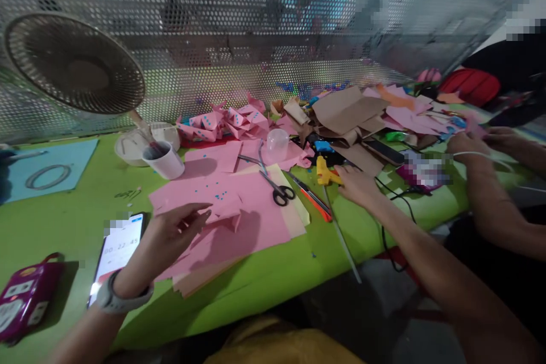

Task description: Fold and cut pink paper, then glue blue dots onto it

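Note:
My left hand [177, 234], with a watch on the wrist, has its fingers curled together at a folded pink paper piece [228, 215] over pink sheets [264, 207]. Blue dots show on the paper behind it. Out to the right, my right hand [356, 183] reaches to a yellow glue gun [326, 172], its fingers at the handle; a long glue stick [341, 236] extends from the gun. Black-handled scissors [282, 194] and an orange cutter [315, 205] lie between the hands.
A phone [117, 247] and purple case [28, 296] lie left. Behind are a fan [77, 62], white cup [164, 160], clear cup [277, 145], dotted pink shapes [226, 122] and brown paper [347, 111]. Another person's hands [464, 148] are at right.

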A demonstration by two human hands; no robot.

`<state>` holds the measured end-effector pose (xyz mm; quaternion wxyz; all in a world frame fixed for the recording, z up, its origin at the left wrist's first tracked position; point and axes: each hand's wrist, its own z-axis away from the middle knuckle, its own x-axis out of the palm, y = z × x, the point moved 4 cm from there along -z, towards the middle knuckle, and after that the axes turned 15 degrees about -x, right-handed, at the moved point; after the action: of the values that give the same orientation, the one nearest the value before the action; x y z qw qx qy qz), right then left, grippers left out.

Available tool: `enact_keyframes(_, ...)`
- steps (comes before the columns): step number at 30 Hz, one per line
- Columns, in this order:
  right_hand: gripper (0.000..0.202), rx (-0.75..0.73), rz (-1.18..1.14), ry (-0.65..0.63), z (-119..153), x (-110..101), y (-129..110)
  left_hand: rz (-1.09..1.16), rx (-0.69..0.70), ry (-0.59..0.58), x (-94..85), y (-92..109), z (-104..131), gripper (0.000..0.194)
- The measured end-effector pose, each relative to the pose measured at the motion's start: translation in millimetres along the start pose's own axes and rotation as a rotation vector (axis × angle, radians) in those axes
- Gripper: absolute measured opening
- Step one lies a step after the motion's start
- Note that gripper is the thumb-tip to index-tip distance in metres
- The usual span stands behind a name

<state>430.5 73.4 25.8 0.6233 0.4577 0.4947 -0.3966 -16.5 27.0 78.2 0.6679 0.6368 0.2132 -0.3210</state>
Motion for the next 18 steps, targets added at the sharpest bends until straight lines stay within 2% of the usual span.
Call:
enact_keyframes(4,0.057,-0.014,0.004,0.019,-3,6,-6,-0.029,-0.056,-0.139,20.3,-13,8,0.046)
enact_keyframes(6,0.053,-0.028,0.002,0.051,-3,7,-6,-0.087,-0.046,-0.151,26.7,-14,9,0.046)
enact_keyframes(10,0.049,0.010,-0.097,0.211,5,10,2,-0.199,-0.064,-0.109,32.4,-15,12,0.049)
enact_keyframes(14,0.048,0.058,-0.416,0.476,17,8,12,-0.346,-0.070,-0.062,41.0,-13,13,0.049)
enact_keyframes(18,0.032,0.096,-0.660,0.617,19,-1,-2,-0.635,-0.059,0.051,53.0,-9,7,0.044)
